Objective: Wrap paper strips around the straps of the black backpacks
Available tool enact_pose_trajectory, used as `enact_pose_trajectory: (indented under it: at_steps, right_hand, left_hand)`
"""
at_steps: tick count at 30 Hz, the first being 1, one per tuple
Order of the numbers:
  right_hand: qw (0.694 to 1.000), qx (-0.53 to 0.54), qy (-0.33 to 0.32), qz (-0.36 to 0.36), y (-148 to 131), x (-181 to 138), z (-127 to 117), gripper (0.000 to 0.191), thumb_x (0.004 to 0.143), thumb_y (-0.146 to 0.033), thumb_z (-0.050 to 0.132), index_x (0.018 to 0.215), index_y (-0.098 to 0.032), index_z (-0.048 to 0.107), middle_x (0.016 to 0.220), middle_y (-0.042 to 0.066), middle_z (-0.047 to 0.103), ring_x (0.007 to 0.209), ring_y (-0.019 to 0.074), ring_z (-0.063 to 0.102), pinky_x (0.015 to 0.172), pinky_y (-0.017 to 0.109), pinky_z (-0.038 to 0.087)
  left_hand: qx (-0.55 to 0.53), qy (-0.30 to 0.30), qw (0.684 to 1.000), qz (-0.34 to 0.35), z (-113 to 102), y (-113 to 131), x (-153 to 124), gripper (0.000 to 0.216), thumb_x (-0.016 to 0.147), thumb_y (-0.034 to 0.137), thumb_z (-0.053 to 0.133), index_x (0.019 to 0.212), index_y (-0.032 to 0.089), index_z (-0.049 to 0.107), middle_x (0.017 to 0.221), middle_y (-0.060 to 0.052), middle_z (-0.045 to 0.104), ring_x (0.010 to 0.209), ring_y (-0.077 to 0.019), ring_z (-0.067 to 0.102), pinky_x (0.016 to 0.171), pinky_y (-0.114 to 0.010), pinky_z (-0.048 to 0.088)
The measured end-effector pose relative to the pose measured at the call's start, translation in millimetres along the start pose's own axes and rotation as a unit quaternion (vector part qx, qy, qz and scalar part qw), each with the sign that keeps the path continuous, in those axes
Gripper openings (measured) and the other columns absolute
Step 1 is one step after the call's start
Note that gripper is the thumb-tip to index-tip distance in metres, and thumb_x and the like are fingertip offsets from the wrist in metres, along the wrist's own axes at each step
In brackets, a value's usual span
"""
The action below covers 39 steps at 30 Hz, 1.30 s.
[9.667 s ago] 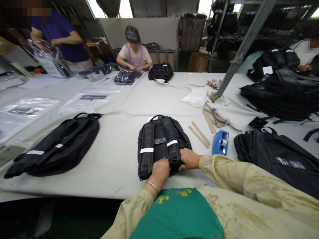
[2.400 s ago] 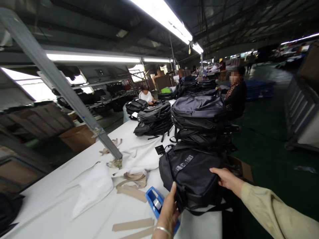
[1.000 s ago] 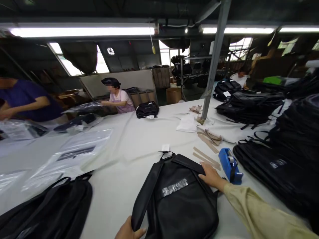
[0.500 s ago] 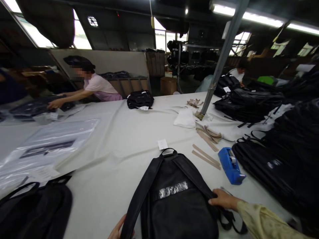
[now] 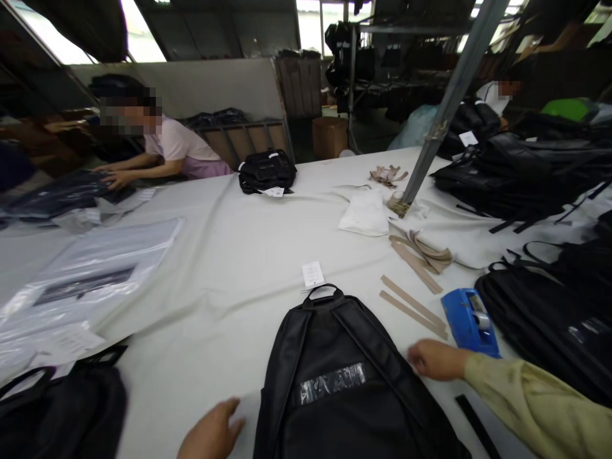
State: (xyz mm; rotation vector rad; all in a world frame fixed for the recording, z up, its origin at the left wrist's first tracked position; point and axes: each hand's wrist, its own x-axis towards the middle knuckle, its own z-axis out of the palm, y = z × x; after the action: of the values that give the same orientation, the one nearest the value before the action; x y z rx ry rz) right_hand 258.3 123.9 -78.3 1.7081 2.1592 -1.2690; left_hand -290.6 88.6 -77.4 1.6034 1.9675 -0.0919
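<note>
A black backpack (image 5: 344, 408) lies on the white-covered table with its shoulder straps up and a strip of shiny clear plastic (image 5: 332, 382) across its back. From its top loop hangs a white paper tag (image 5: 313, 274). To the left of the bag, my left hand (image 5: 213, 430) is open, thumb apart from the fingers, and touches nothing. My right hand (image 5: 437, 360) is beside the bag's right edge, between it and a blue tape dispenser (image 5: 471, 322). Its fingers are loosely bent and slightly blurred, with nothing seen in them. The bag's lower end is outside the view.
Tan strips (image 5: 414, 306) lie right of the bag, near a slanted metal post (image 5: 447, 115). Black bags (image 5: 549, 306) are piled at the right. Another black bag (image 5: 62, 414) and clear plastic bags (image 5: 105, 268) lie left. Across the table a person (image 5: 167, 150) handles a dark bag.
My hands have let go of the shoulder straps and moved off to either side. The straps now lie flat against the backpack. The view has tilted down.
</note>
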Motion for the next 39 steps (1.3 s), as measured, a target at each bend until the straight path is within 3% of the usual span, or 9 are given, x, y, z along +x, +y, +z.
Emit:
enact_pose_trajectory:
  at_steps: [3,6,9,13,18,21,26,33,39]
  right_hand:
    - [0.982,0.094,0.147,-0.068,-32,84,-34,0.040,0.081,-0.038,0.058,0.113,-0.017,0.067,0.109,0.012,0.070,0.094,0.0232,0.065,0.086,0.037,0.050]
    - [0.969,0.178,0.157,-0.066,-60,150,-37,0.053,0.079,-0.042,0.062,0.124,-0.014,0.062,0.124,0.016,0.064,0.107,0.0260,0.063,0.094,0.040,0.049]
    - [0.961,0.210,0.167,-0.061,-73,180,-27,0.063,0.071,-0.043,0.072,0.126,-0.014,0.061,0.129,0.015,0.062,0.116,0.0289,0.059,0.103,0.044,0.043]
    - [0.942,0.254,0.153,-0.155,-77,181,-31,0.068,0.067,-0.041,0.078,0.128,-0.016,0.061,0.127,0.011,0.064,0.117,0.0295,0.058,0.106,0.046,0.041]
    - [0.897,0.348,-0.035,-0.272,-91,186,-65,0.079,0.069,-0.042,0.078,0.139,-0.020,0.051,0.131,0.007,0.062,0.121,0.0292,0.056,0.106,0.046,0.039]
    - [0.908,0.309,-0.100,-0.265,-102,193,-81,0.080,0.066,-0.038,0.081,0.138,-0.021,0.052,0.128,0.004,0.064,0.116,0.0263,0.059,0.104,0.040,0.042]
    - [0.956,0.191,-0.164,-0.152,-105,199,-85,0.042,0.073,-0.041,0.072,0.108,-0.018,0.073,0.091,-0.001,0.074,0.079,0.0178,0.066,0.076,0.027,0.050]
    - [0.998,0.003,0.046,-0.044,-78,215,-57,0.045,0.086,-0.058,0.056,0.078,-0.017,0.072,0.076,0.005,0.070,0.073,0.0187,0.061,0.068,0.027,0.044]
    - [0.980,-0.034,0.196,-0.011,-76,199,-50,0.040,0.094,-0.049,0.046,0.096,-0.016,0.070,0.089,0.011,0.070,0.088,0.0245,0.062,0.083,0.037,0.047]
  left_hand:
    - [-0.087,0.074,0.991,0.065,-29,64,66,0.059,0.082,0.056,0.043,0.121,0.015,0.061,0.125,-0.012,0.067,0.118,-0.0255,0.060,0.101,-0.038,0.048]
    - [-0.094,0.078,0.984,0.128,-29,124,117,0.067,0.078,0.057,0.056,0.130,0.015,0.056,0.135,-0.013,0.059,0.125,-0.0273,0.054,0.108,-0.041,0.041]
    - [-0.089,0.070,0.983,0.145,-16,151,142,0.073,0.072,0.054,0.067,0.131,0.012,0.054,0.130,-0.016,0.061,0.122,-0.0298,0.056,0.108,-0.043,0.041]
    - [-0.121,0.051,0.965,0.227,-17,149,146,0.068,0.070,0.048,0.072,0.127,0.016,0.057,0.120,-0.011,0.064,0.115,-0.0278,0.059,0.104,-0.043,0.044]
    - [-0.183,-0.066,0.935,0.295,-47,164,144,0.077,0.064,0.041,0.078,0.134,0.018,0.054,0.133,-0.009,0.061,0.122,-0.0298,0.054,0.109,-0.045,0.039]
    - [-0.189,-0.147,0.921,0.306,-63,179,143,0.069,0.068,0.033,0.073,0.133,0.018,0.055,0.126,-0.005,0.066,0.114,-0.0275,0.059,0.102,-0.039,0.044]
    - [-0.089,-0.236,0.925,0.284,-70,181,152,0.031,0.071,0.031,0.064,0.097,0.017,0.070,0.079,0.004,0.070,0.072,-0.0171,0.062,0.065,-0.025,0.046]
    - [0.037,-0.103,0.980,0.168,-34,158,182,0.046,0.073,0.064,0.059,0.088,0.020,0.065,0.080,-0.005,0.069,0.078,-0.0242,0.064,0.067,-0.030,0.042]
    - [0.072,-0.078,0.989,0.100,-16,156,184,0.065,0.075,0.076,0.047,0.105,0.020,0.059,0.094,-0.012,0.071,0.089,-0.0314,0.066,0.071,-0.036,0.045]
